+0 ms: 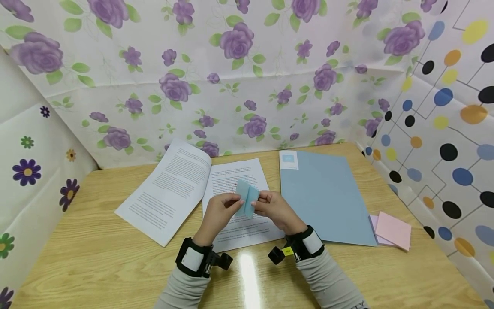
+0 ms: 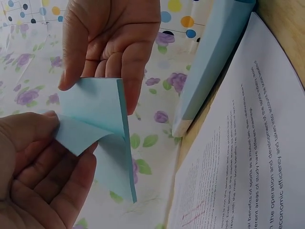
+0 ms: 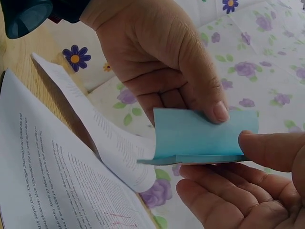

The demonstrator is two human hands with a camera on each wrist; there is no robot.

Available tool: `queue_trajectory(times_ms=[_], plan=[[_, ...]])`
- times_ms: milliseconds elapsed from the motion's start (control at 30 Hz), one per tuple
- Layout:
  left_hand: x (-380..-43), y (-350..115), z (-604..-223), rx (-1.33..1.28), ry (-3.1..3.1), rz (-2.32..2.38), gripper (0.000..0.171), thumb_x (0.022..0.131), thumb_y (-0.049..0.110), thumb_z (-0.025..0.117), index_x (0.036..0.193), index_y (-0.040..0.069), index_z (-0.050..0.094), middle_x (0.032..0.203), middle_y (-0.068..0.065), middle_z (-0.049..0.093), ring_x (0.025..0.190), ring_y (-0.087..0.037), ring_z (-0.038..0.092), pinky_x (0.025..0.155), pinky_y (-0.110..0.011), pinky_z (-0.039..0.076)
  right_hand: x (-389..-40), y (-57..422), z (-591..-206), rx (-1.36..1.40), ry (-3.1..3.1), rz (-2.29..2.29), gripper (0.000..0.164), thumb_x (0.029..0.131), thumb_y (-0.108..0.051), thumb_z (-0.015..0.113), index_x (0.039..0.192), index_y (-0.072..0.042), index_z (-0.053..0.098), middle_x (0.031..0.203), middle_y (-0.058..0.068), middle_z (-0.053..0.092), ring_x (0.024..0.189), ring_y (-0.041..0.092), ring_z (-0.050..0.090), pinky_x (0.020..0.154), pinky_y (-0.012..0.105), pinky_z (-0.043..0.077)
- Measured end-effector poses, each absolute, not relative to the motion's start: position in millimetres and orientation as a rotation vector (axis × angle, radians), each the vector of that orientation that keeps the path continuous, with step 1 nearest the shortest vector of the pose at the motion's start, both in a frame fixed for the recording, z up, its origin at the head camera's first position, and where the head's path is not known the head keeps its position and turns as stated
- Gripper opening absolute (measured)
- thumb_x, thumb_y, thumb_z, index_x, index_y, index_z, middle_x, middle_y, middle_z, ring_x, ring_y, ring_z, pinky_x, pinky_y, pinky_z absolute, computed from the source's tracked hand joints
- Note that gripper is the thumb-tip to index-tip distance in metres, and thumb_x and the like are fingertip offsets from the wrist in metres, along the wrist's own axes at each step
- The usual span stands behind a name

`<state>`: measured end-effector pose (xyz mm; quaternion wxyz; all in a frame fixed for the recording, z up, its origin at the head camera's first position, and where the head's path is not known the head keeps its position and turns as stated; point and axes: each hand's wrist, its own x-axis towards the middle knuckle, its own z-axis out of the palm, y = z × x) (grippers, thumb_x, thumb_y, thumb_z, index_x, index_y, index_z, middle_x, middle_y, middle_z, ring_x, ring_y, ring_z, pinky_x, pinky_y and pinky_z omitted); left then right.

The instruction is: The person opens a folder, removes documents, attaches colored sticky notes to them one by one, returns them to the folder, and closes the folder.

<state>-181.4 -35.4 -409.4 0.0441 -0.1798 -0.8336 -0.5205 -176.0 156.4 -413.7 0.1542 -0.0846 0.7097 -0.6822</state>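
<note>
A pad of light blue sticky notes (image 2: 97, 95) is between my two hands, above an open printed booklet (image 1: 166, 189). My left hand (image 1: 218, 212) pinches the pad's top sheet (image 2: 83, 135) between thumb and fingers. That sheet bends away from the pad but stays joined to it along one line. My right hand (image 1: 279, 210) grips the pad at its other side, thumb on the face and fingers behind. In the right wrist view the lifted sheet (image 3: 195, 136) stands up from the pad. The right-hand page under the hands carries small red marks.
A blue-grey folder (image 1: 328, 197) with a white label lies right of the booklet. Pink sticky notes (image 1: 393, 230) partly cover lilac ones (image 1: 375, 222) by the folder's lower right corner. Patterned cloth stands behind the wooden table (image 1: 88, 240) and at both sides.
</note>
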Motion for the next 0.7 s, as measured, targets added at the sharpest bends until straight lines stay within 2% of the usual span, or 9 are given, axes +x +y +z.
queue_trajectory(times_ms=[233,433,567,633,700], plan=[[-182,-40,-408,-0.517,-2.494,-1.576,0.011,0.092,0.0,0.071,0.096,-0.01,0.075,0.095,-0.025,0.074,0.083,-0.034,0.072,0.073,-0.038,0.061,-176,160,-416,-0.208,2.082,-1.924,0.04,0.105,-0.004,0.05,0.141,0.014,0.049,0.136,0.033,0.06,0.12,0.033,0.068,0.102,0.044,0.056],[-183,-45,-404,-0.475,-2.463,-1.571,0.011,0.093,0.0,0.07,0.094,-0.01,0.075,0.093,-0.025,0.074,0.077,-0.029,0.07,0.066,-0.023,0.055,-177,162,-415,-0.117,2.114,-1.914,0.037,0.105,-0.005,0.051,0.138,0.011,0.052,0.127,0.031,0.066,0.099,0.017,0.072,0.098,0.048,0.057],[-184,-50,-402,-0.427,-2.438,-1.562,0.011,0.093,0.001,0.07,0.094,-0.009,0.075,0.093,-0.025,0.075,0.075,-0.024,0.069,0.065,-0.018,0.052,-178,164,-416,-0.089,2.117,-1.947,0.024,0.103,-0.004,0.054,0.123,0.009,0.058,0.104,0.016,0.071,0.086,0.009,0.069,0.095,0.046,0.059],[-185,-53,-401,-0.373,-2.427,-1.569,0.011,0.093,0.001,0.07,0.093,-0.009,0.075,0.094,-0.025,0.075,0.074,-0.02,0.068,0.065,-0.017,0.051,-178,166,-416,-0.084,2.125,-1.96,0.013,0.102,-0.003,0.055,0.111,0.005,0.06,0.094,0.005,0.068,0.083,0.008,0.069,0.094,0.044,0.059],[-186,-55,-400,-0.313,-2.411,-1.585,0.011,0.093,0.001,0.07,0.094,-0.01,0.075,0.095,-0.026,0.075,0.074,-0.015,0.067,0.064,-0.015,0.051,-178,168,-417,-0.085,2.13,-1.969,0.004,0.102,-0.002,0.056,0.102,0.001,0.059,0.087,0.0,0.064,0.082,0.009,0.068,0.093,0.044,0.06]])
